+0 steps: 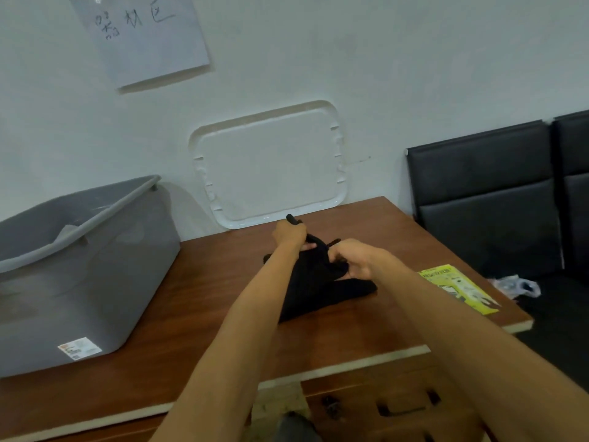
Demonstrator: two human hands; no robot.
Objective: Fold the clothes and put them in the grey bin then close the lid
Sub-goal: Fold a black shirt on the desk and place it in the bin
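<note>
On brown wooden surface [197, 314], centre: one black fabric garment [322, 282], bunched, part-folded.
- Step in hand: folding, seemingly early.
- Left hand [290, 235]: arm outstretched, fingers [308, 247] curled round the garment's raised far edge.
- Right hand [354, 260]: just beside, fingers clamped on a gather of cloth.
- Grey translucent plastic bin [79, 266]: left of garment, open, apart from it.
- White plastic lid [271, 167]: leaning on wall behind.
- Next move likely calls for laying the gripped edge flat over the lower part.
</note>
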